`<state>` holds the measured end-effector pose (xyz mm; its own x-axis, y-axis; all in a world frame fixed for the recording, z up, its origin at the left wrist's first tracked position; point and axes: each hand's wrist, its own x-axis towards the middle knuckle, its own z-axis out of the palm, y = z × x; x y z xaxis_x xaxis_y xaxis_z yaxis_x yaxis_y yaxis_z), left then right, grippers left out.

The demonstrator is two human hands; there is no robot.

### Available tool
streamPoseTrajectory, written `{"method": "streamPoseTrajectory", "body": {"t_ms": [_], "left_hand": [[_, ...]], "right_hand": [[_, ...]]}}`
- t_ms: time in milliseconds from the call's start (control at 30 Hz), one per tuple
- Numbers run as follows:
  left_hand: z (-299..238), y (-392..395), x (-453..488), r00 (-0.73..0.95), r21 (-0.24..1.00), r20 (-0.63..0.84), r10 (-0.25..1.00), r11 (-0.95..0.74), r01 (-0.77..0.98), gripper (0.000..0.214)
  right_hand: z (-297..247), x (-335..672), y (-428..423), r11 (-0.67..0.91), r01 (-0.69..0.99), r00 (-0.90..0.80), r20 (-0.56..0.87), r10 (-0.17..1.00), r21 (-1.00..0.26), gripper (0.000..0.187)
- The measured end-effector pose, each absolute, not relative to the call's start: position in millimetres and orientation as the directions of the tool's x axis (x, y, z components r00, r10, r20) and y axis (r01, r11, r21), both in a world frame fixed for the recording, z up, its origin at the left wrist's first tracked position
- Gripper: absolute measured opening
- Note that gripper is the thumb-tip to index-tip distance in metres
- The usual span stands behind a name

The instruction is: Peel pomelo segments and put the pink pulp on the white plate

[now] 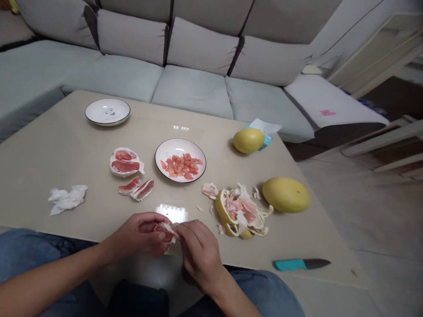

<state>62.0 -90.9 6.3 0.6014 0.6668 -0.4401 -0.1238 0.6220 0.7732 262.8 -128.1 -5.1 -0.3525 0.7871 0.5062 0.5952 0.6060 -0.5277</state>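
Observation:
A red pomelo segment (161, 241) is held in my left hand (142, 231), its fingers curled round it above the table's near edge. My right hand (200, 246) pinches the pale membrane at the segment's right end. Just beyond my hands, two pomelo segments (137, 188) in their skins lie next to a partly peeled piece of pomelo (124, 162). Small bits of red pomelo flesh (183, 166) sit on a dark-rimmed white plate (161, 145). To the right of my right hand is a pile of yellow peel and membranes (239, 211).
A white plate (107, 105) stands at the back left of the table (49, 149). Crumpled tissue (68, 199) lies at the left. Two whole yellow pomelos (286, 194) and a tissue pack (266, 132) are on the right. A knife (301, 264) with a teal handle rests near the right front edge.

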Motion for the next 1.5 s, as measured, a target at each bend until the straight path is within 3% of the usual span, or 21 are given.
{"method": "streamPoseTrajectory", "body": {"t_ms": [200,367,500,700,933,1133,1367,1500], "left_hand": [[7,-88,57,0.655,0.763,-0.45,0.608,0.642,-0.072,0.033],[6,-88,59,0.613,0.751,-0.48,0.627,0.655,-0.082,0.038],[4,-88,59,0.574,0.761,-0.482,0.662,0.641,-0.1,0.04],[-2,-89,58,0.594,0.784,-0.436,0.676,0.609,-0.118,0.04],[-2,-87,57,0.612,0.789,-0.423,0.668,0.604,-0.114,0.041],[3,-86,58,0.639,0.795,-0.447,0.626,0.606,-0.038,0.041],[5,-85,58,0.734,0.798,-0.417,0.535,0.603,0.013,0.031],[4,-87,55,0.744,0.765,-0.441,0.502,0.644,0.019,0.03]], "right_hand": [[9,268,-126,0.454,0.475,-0.311,0.339,0.888,-0.754,0.017],[15,273,-118,0.15,0.339,-0.248,0.066,0.967,-0.929,0.01],[11,270,-117,0.121,0.28,-0.216,0.061,0.975,-0.952,0.023],[3,260,-123,0.19,0.349,-0.195,0.128,0.973,-0.918,0.008],[-3,259,-128,0.426,0.464,-0.207,0.373,0.905,-0.776,0.017],[-1,263,-129,0.537,0.583,-0.262,0.485,0.835,-0.61,0.02],[2,274,-123,0.567,0.663,-0.275,0.546,0.792,-0.488,0.02],[3,290,-116,0.501,0.752,-0.169,0.609,0.775,-0.428,0.018]]}}
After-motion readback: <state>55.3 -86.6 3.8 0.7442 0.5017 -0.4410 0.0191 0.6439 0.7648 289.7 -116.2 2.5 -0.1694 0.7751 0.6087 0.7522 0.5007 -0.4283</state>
